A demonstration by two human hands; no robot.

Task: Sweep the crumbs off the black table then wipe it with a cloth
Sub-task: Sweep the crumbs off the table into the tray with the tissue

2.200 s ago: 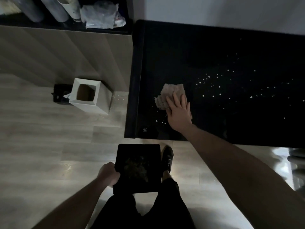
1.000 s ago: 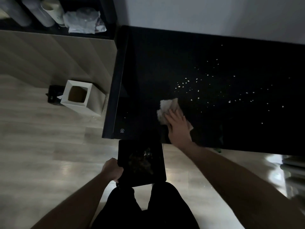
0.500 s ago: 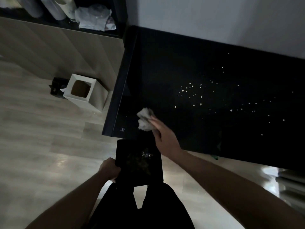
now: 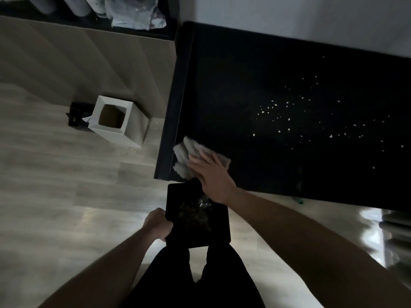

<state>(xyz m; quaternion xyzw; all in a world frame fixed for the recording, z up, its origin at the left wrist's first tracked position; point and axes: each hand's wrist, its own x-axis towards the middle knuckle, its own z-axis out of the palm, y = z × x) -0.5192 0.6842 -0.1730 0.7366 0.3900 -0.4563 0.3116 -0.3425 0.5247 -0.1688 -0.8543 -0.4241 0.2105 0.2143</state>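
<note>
Right hand [image 4: 211,176]: palm flat, fingers spread, pressing the cloth [image 4: 189,155] onto the black table's [image 4: 255,85] near-left corner.
Left hand [image 4: 156,223]: clenched on the dark tray [image 4: 219,236], just below the table edge.
Crumbs [image 4: 289,116]: scattered mid-table, well apart from the cloth.
Technique: keep the cloth flat; drag crumbs to the edge over the tray.

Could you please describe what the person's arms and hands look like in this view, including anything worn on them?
Both forearms are bare, with no sleeves in view. The left hand and the right hand wear no gloves, and no watch, bracelet or ring can be made out in the dim light. The fingers of the right hand are uncovered. Below the arms, dark trousers are visible.
</note>
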